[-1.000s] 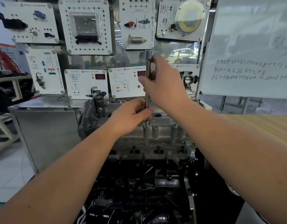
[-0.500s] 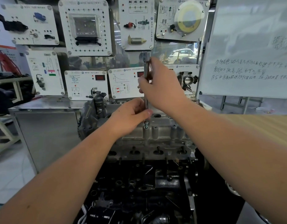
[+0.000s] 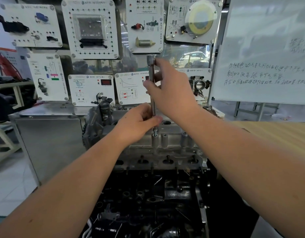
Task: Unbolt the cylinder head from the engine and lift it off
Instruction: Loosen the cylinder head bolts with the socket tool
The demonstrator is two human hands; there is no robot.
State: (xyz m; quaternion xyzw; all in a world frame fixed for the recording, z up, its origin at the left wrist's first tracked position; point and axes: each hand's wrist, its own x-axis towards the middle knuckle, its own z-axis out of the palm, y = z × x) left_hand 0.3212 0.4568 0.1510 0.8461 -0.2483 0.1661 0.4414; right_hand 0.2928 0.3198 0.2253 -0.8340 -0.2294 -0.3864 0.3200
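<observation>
Even, moderately bright indoor light; wide-angle view, soft toward the edges.

Pale glare is spread across the whiteboard [image 3: 268, 48], where the handwriting is washed faint. Reflections are seen in the shiny backing behind the display panels [image 3: 90, 28]. The lower engine block [image 3: 148, 203] is left in deep shadow. Straight lines are bowed near the frame's borders, and the forearms at the bottom are slightly blurred.
</observation>
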